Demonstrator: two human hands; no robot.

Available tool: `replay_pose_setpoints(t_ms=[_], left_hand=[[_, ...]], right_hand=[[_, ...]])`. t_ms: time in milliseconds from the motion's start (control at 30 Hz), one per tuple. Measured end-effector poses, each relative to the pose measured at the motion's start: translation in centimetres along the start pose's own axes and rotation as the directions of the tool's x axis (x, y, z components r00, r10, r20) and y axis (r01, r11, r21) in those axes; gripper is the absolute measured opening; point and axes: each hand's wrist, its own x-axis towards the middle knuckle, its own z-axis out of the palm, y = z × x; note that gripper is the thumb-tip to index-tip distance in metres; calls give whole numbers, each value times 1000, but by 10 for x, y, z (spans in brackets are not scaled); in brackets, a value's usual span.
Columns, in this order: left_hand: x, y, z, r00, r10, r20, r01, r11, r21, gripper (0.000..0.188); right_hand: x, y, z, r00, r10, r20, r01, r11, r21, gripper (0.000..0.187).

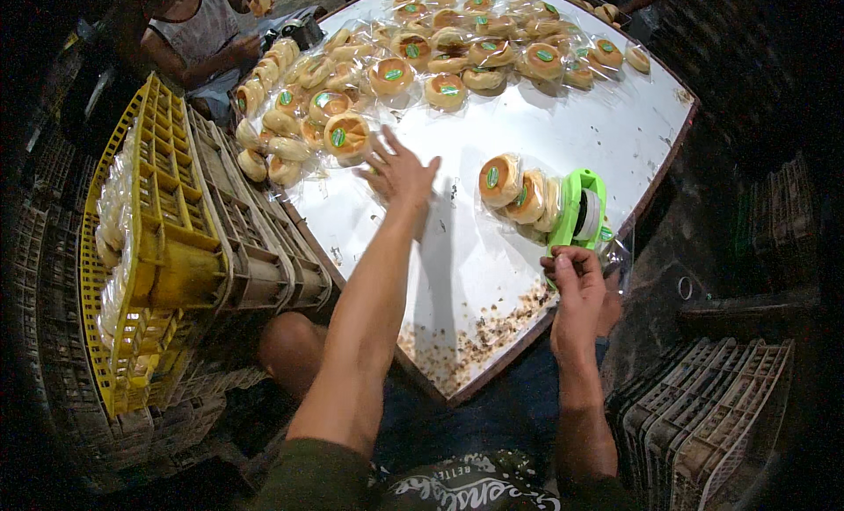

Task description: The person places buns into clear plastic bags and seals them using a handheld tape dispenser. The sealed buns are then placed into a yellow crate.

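1. Hovering at the near side of the pile point(392, 75), the left hand point(400, 170) has its fingers spread wide, nothing visibly in its grasp; the nearest bun point(346, 137), clear-wrapped, lies just beside them.
2. Over right, thumb and fingers of the right hand point(578, 287) are pinched narrow at the near end of the green dispenser point(568, 214); whether they grip anything there, I can't tell.
3. Three wrapped buns point(501, 181) lean together on the white table point(492, 274), right beside the dispenser.
4. Step in hand, by my read: picking from the pile, dispenser at the ready.
5. Next move calls, I'd judge, for a gentle left-hand close around one bun, without dragging its neighbours.
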Motion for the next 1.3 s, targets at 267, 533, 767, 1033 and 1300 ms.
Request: replay_pose_setpoints(t_ms=[267, 533, 767, 1033, 1300], left_hand=[[-43, 3, -28, 893, 12, 451, 379, 521, -765, 99], [-122, 4, -113, 939, 310, 150, 90, 199, -976, 39], [-152, -11, -137, 924, 248, -292, -325, 100, -941, 13], [-129, -53, -149, 890, 115, -441, -456, 254, -853, 8], [-123, -39, -152, 976, 209, 59, 98, -183, -978, 28]], right_hand=[[-18, 30, 8, 925, -274, 265, 377, 759, -532, 61], [-12, 7, 41, 878, -394, 272, 459, 854, -245, 52], [-14, -53, 49, 798, -526, 295, 597, 758, -264, 17], [-26, -59, 72, 760, -618, 202, 643, 669, -373, 24], [-20, -47, 90, 903, -358, 237, 282, 911, 300, 17]])
